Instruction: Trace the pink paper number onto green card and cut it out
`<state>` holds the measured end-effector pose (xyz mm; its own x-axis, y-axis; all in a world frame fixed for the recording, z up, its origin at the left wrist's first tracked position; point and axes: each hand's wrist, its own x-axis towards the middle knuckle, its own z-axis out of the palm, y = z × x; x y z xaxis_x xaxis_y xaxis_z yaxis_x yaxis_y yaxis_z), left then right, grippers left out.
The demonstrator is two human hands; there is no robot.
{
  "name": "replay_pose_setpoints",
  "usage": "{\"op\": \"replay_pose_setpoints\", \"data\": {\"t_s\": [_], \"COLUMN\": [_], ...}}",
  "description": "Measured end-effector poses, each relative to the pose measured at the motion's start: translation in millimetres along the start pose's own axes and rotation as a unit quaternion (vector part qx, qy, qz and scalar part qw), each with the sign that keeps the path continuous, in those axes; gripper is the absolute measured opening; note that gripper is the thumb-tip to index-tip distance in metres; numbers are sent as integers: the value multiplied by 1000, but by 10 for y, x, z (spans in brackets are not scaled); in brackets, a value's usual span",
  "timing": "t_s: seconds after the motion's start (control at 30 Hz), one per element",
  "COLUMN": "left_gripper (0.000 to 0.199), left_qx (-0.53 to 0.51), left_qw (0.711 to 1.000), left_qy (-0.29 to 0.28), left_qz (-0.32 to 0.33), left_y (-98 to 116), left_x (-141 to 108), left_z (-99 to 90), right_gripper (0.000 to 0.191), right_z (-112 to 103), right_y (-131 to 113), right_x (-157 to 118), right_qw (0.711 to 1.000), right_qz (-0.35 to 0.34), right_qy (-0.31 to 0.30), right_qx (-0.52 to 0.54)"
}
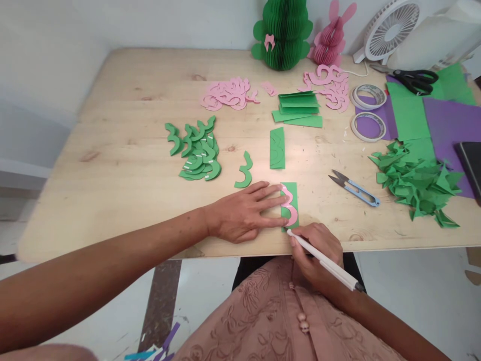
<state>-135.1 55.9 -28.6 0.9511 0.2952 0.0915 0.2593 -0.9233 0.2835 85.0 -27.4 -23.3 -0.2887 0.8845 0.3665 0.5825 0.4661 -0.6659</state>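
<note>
My left hand (250, 213) lies flat on the table, fingers spread, with its fingertips pressing on a pink wavy paper template (291, 214). The template rests on a green paper rectangle (294, 191) near the front edge. In my right hand (319, 250) is a white pen (323, 259), its tip at the lower end of the template. Just above lies another green rectangle (277, 148) with a curved outline drawn on it. One green wavy cutout (246, 173) sits beyond my left fingers.
Green cutouts (201, 153) are heaped at left, pink cutouts (229, 94) behind them. Folded green strips (298, 108) lie centre. Thread snips (355, 188), green scraps (417, 178), tape rolls (368, 125), black scissors (413, 80) and a fan (393, 30) are at right.
</note>
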Motion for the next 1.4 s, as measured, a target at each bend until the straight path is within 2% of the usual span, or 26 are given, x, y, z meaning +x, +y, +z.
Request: {"op": "replay_pose_setpoints", "data": {"t_s": [1.4], "left_gripper": [62], "left_qx": [1], "left_qw": [1000], "left_qy": [7], "left_qz": [-3], "left_y": [5], "left_x": [3], "left_z": [5], "right_gripper": [8], "right_z": [-109], "right_y": [5], "right_x": [18], "right_qw": [998], "right_qz": [13], "right_qy": [10], "right_qx": [-65]}}
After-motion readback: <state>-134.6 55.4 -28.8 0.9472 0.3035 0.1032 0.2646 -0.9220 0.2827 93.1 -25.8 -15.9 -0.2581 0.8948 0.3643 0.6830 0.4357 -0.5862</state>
